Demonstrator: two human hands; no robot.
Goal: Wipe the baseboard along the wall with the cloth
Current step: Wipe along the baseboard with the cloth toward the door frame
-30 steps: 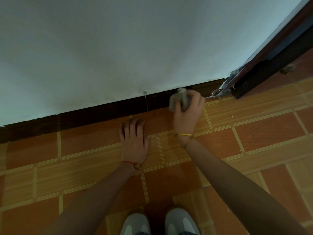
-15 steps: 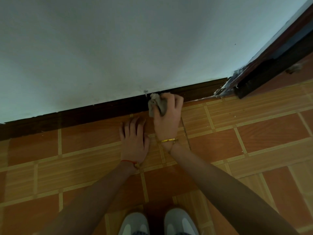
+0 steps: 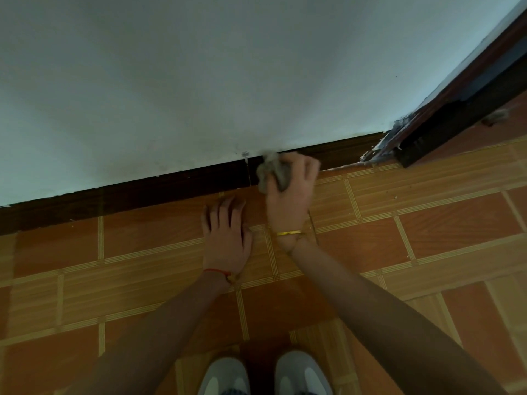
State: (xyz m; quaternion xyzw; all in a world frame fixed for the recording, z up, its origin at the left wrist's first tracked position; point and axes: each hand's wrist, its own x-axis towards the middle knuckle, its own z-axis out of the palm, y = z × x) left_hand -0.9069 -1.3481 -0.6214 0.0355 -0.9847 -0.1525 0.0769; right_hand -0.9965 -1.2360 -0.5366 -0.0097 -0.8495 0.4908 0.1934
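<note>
Mid-wipe, I'd say — the right hand (image 3: 288,195) grasps a bunched grey cloth (image 3: 272,172) and presses it to the dark baseboard (image 3: 171,185) where the floor (image 3: 427,229) meets the wall (image 3: 228,81), just right of a seam in the board. No telling by eye which stretch is already clean; the long run toward the floor's left edge looks likely left to do. The left hand (image 3: 226,238) lies flat and released on the tiles — just beside the right wrist, bracing.
</note>
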